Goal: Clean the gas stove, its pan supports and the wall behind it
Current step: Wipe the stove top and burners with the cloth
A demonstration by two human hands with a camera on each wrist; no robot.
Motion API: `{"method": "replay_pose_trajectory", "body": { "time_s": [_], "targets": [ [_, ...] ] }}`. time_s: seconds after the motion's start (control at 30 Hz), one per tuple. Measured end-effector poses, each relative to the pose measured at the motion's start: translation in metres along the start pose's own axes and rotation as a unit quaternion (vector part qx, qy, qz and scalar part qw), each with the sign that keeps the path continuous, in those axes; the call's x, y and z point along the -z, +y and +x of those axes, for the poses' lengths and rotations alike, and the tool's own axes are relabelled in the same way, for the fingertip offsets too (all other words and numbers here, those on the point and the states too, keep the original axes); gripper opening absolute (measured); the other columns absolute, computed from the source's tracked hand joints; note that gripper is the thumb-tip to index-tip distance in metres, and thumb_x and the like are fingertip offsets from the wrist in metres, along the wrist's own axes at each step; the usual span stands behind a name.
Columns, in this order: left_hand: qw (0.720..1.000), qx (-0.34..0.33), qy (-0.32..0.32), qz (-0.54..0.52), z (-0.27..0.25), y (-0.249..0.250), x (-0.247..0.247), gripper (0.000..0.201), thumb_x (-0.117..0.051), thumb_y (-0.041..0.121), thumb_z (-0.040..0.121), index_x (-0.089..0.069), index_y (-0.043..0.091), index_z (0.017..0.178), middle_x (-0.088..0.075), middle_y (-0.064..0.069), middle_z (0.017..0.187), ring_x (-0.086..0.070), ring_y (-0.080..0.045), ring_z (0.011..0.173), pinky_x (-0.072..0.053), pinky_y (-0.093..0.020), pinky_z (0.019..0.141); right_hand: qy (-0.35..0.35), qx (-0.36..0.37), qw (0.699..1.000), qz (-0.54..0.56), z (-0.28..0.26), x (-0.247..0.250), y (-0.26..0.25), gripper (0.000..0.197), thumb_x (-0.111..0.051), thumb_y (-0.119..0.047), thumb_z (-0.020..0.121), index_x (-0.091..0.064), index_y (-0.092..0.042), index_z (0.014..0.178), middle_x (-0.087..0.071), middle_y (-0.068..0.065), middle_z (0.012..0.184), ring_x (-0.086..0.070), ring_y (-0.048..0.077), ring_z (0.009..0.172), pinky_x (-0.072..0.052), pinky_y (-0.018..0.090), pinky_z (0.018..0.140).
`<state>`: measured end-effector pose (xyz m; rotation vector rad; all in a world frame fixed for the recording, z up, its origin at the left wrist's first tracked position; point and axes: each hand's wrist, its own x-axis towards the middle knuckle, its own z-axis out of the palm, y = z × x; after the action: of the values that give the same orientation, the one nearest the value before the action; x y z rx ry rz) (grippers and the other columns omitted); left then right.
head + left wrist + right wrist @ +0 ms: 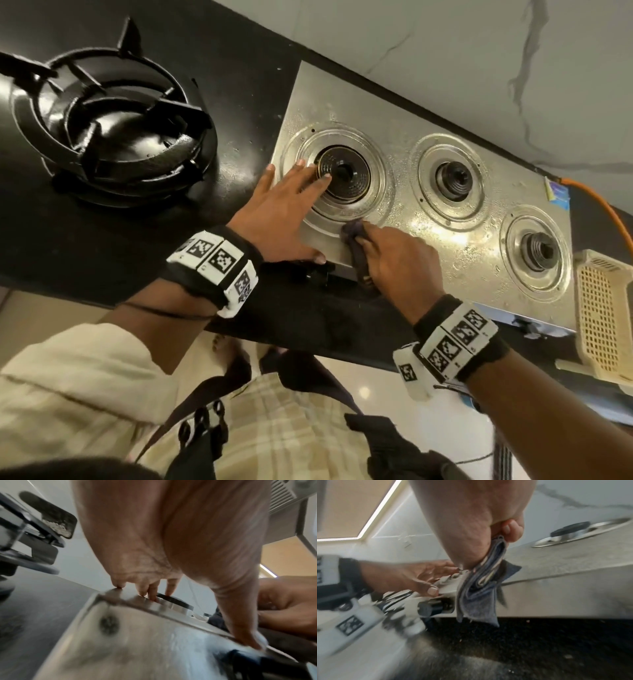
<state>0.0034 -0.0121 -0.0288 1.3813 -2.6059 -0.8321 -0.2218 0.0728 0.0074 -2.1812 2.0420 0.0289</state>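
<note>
Steel gas stove [428, 219] fills the frame's centre-right on the black desk [102, 246], left hand [284, 212] spread flat beside its left burner [344, 174], right hand [397, 263] fingers clamped on a grey cloth [356, 236], stacked pan supports [109, 123] upper left.

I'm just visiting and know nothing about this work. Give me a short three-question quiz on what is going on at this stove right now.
1. True or false: the pan supports sit over the burners of the stove.
2. Which hand grips the cloth? A) left hand B) right hand C) neither
3. Fill in: the left hand's fingers lie flat by the ____ burner, counting from the person's left.

Key
1. False: they are stacked on the black counter, beside the stove.
2. B: the right hand holds it against the steel top, near the front edge.
3. First: the left hand rests there, holding nothing.
</note>
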Motion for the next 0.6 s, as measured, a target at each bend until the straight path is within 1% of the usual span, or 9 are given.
{"method": "replay_pose_trajectory", "body": {
  "time_s": [0.07, 0.13, 0.2, 0.27, 0.33, 0.37, 0.47, 0.57, 0.6],
  "targets": [
    [0.999, 0.019, 0.024, -0.015, 0.003, 0.002, -0.001, 0.116, -0.073, 0.075, 0.076, -0.017, 0.024, 0.165, -0.025, -0.006, 0.169, -0.016, -0.023, 0.159, -0.006, -0.055, 0.130, 0.014, -0.051, 0.999, 0.013, -0.002, 0.000, 0.018, 0.022, -0.048, -0.042, 0.109, -0.059, -0.039, 0.128, -0.055, -0.015, 0.084, -0.056, 0.010, 0.072, -0.044, 0.029, 0.064],
    [0.997, 0.037, 0.055, -0.025, 0.003, 0.006, 0.000, 0.109, -0.067, 0.078, 0.081, -0.024, 0.019, 0.162, -0.037, -0.008, 0.162, -0.032, -0.024, 0.153, -0.012, -0.052, 0.130, 0.050, -0.083, 0.995, 0.025, -0.001, -0.002, 0.036, 0.024, -0.047, -0.039, 0.109, -0.064, -0.034, 0.126, -0.060, -0.011, 0.085, -0.063, 0.016, 0.076, -0.049, 0.033, 0.067],
    [0.994, 0.049, 0.090, -0.035, 0.006, 0.011, -0.002, 0.099, -0.071, 0.066, 0.087, -0.028, 0.016, 0.160, -0.047, -0.007, 0.154, -0.043, -0.025, 0.145, -0.021, -0.050, 0.128, 0.060, -0.107, 0.992, 0.034, 0.005, -0.005, 0.048, 0.025, -0.050, -0.037, 0.109, -0.066, -0.031, 0.127, -0.065, -0.007, 0.087, -0.065, 0.021, 0.079, -0.049, 0.034, 0.069],
    [0.990, 0.052, 0.120, -0.053, 0.011, 0.015, -0.002, 0.094, -0.077, 0.053, 0.086, -0.032, 0.015, 0.159, -0.055, -0.007, 0.142, -0.052, -0.026, 0.132, -0.034, -0.049, 0.122, 0.061, -0.111, 0.990, 0.055, 0.011, -0.007, 0.051, 0.027, -0.053, -0.036, 0.107, -0.063, -0.026, 0.130, -0.072, 0.000, 0.093, -0.069, 0.025, 0.084, -0.053, 0.036, 0.071],
    [0.986, 0.048, 0.141, -0.072, 0.019, 0.018, 0.002, 0.095, -0.081, 0.050, 0.083, -0.033, 0.016, 0.157, -0.052, -0.008, 0.140, -0.053, -0.026, 0.127, -0.043, -0.046, 0.114, 0.074, -0.093, 0.989, 0.086, 0.015, -0.008, 0.045, 0.028, -0.057, -0.034, 0.105, -0.060, -0.024, 0.131, -0.073, 0.002, 0.094, -0.070, 0.025, 0.083, -0.058, 0.040, 0.070],
    [0.984, 0.045, 0.152, -0.081, 0.025, 0.019, 0.005, 0.097, -0.083, 0.051, 0.081, -0.033, 0.016, 0.156, -0.047, -0.009, 0.146, -0.050, -0.027, 0.131, -0.043, -0.043, 0.115, 0.077, -0.075, 0.989, 0.099, 0.016, -0.009, 0.041, 0.027, -0.058, -0.033, 0.105, -0.061, -0.024, 0.131, -0.073, 0.001, 0.094, -0.069, 0.022, 0.081, -0.057, 0.039, 0.069],
    [0.984, 0.051, 0.145, -0.085, 0.045, 0.019, 0.011, 0.105, -0.085, 0.055, 0.078, -0.030, 0.014, 0.158, -0.034, -0.011, 0.161, -0.038, -0.029, 0.147, -0.036, -0.039, 0.121, 0.067, -0.027, 0.989, 0.132, 0.012, -0.014, 0.029, 0.030, -0.060, -0.035, 0.104, -0.065, -0.028, 0.132, -0.074, -0.004, 0.102, -0.063, 0.008, 0.084, -0.049, 0.025, 0.070],
    [0.993, 0.063, 0.090, -0.053, 0.062, 0.021, 0.012, 0.103, -0.084, 0.059, 0.075, -0.036, 0.015, 0.155, -0.039, -0.013, 0.160, -0.037, -0.032, 0.149, -0.036, -0.049, 0.122, 0.065, 0.008, 0.989, 0.134, 0.010, -0.020, 0.012, 0.035, -0.058, -0.044, 0.105, -0.068, -0.027, 0.134, -0.073, -0.004, 0.104, -0.056, 0.004, 0.082, -0.034, 0.009, 0.066],
    [0.994, 0.065, 0.077, -0.040, 0.064, 0.021, 0.012, 0.101, -0.084, 0.058, 0.075, -0.038, 0.015, 0.154, -0.040, -0.013, 0.159, -0.036, -0.033, 0.149, -0.036, -0.052, 0.121, 0.066, 0.021, 0.989, 0.128, 0.010, -0.022, 0.006, 0.035, -0.056, -0.045, 0.105, -0.069, -0.027, 0.133, -0.073, -0.004, 0.100, -0.055, 0.005, 0.079, -0.031, 0.008, 0.064]
  ]
}}
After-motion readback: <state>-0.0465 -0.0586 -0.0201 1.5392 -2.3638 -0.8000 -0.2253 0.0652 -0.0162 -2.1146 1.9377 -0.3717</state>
